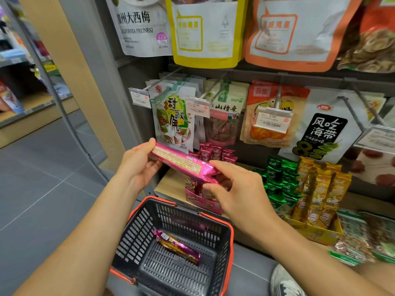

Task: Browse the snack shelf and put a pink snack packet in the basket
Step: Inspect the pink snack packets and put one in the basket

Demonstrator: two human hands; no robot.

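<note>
Now left hand (136, 165) grips one end of pink snack packet (183, 165); right hand (235, 189) pinches other end. Lower packet level into basket (136, 233) directly beneath hands; release beside second packet (177, 246) lying inside.

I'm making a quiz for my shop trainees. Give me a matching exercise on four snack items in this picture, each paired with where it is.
Things:
1. held pink packet
2. second pink packet
3. green packets
4. gold packets

Places:
A. standing in the yellow box
B. gripped at its ends by the left hand and right hand
C. lying on the floor of the basket
D. standing between the pink display box and the gold packets

Pairs: 1-B, 2-C, 3-D, 4-A.
</note>
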